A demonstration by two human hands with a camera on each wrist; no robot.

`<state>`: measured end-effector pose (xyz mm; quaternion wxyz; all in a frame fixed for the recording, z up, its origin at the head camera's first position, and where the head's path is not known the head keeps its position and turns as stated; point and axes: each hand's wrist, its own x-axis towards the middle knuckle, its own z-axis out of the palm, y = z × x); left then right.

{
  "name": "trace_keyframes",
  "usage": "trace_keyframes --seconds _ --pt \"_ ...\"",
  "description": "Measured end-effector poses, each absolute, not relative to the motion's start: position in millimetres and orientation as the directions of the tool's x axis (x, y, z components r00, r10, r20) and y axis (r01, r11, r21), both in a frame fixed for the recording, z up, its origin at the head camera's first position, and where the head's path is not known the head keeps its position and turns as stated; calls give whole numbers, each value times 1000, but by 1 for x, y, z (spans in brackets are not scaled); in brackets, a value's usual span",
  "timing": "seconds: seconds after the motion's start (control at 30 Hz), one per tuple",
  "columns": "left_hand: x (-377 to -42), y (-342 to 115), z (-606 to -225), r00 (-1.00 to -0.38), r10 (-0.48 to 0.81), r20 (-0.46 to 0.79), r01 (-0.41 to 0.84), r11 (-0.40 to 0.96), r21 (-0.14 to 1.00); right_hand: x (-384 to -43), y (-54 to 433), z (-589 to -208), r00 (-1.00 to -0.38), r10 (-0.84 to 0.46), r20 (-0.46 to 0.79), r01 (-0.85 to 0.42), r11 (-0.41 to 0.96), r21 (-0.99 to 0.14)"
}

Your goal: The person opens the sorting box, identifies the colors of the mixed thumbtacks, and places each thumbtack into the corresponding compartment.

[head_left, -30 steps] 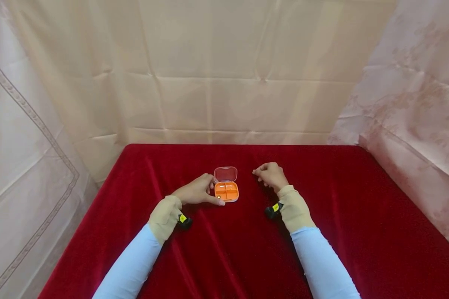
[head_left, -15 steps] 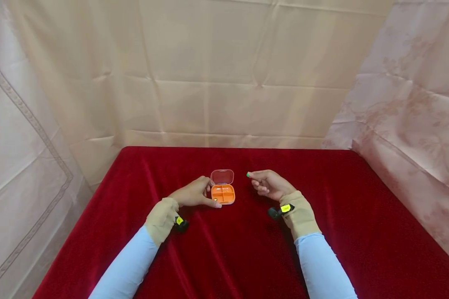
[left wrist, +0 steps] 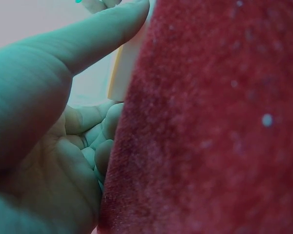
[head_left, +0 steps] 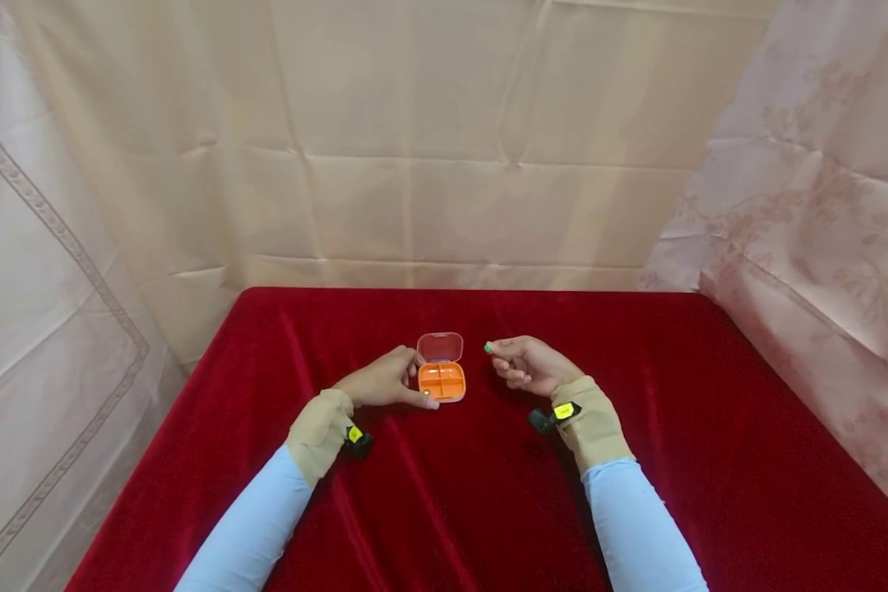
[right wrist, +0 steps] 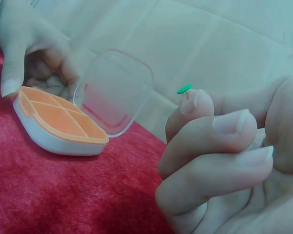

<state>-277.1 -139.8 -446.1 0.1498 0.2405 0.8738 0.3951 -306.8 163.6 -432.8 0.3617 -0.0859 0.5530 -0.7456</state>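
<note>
A small pill box point(right wrist: 63, 145) with a white base, orange compartments and a clear lid point(right wrist: 118, 90) raised on its hinge sits on the red cloth. My left hand point(head_left: 385, 381) holds its left side, thumb along the front edge and fingers toward the back; in the left wrist view the thumb hides part of it. In the front left compartment lies a tiny gold-coloured thing point(head_left: 426, 393). To the right of the box, my right hand point(head_left: 534, 364) pinches a green thumbtack point(right wrist: 184, 89) between thumb and forefinger, its flat head outward and a short metal pin showing.
Red velvet cloth point(head_left: 488, 493) covers the table. Beyond the far edge hangs a beige curtain point(head_left: 414, 205), with pale patterned curtains at the left and right. A small black camera point(head_left: 551, 418) is strapped on each wrist.
My right hand has turned and shifted slightly toward the pill box, bringing the thumbtack's green head into view. The left hand keeps its hold on the box; the head view has shifted a little.
</note>
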Motion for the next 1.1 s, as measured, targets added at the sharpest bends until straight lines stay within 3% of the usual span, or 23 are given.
trace_keyframes --seconds 1.1 --pt "-278 -141 -446 -839 539 -71 311 584 750 -304 158 -429 -743 -597 -303 440 -93 -893"
